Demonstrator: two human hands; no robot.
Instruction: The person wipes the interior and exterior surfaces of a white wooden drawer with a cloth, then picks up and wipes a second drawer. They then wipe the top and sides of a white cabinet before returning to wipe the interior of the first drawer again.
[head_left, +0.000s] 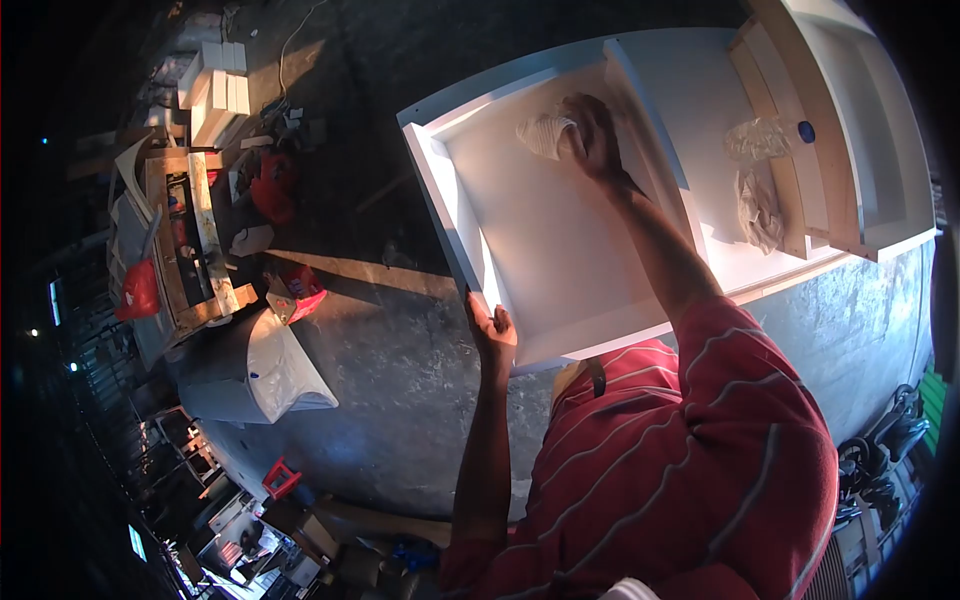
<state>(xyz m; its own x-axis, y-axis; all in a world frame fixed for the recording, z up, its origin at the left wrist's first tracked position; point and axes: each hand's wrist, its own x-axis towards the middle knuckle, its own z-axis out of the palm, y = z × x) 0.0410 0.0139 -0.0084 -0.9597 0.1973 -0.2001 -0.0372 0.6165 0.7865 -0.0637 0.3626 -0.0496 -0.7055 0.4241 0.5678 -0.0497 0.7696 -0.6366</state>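
Observation:
My right hand [594, 142] is closed on a pale, striped-looking cloth [546, 134], pressed to the inside panel of a white drawer-like box [560, 250]. Part of the cloth is hidden under my fingers. At the box's near left corner, my left hand [492, 332] grips the white side wall, thumb on the inside. The box lies on a long white panel [680, 80]. To the right of it, a clear plastic bottle [757, 139] with a blue cap [806, 131] lies beside a crumpled pale cloth [760, 212].
A wooden-framed white piece [850, 150] stands at the right end of the panel. On the concrete floor [400, 400] to the left are a wooden frame [205, 240], a red carton [297, 293], a curved white piece [285, 370] and a red stool [281, 478].

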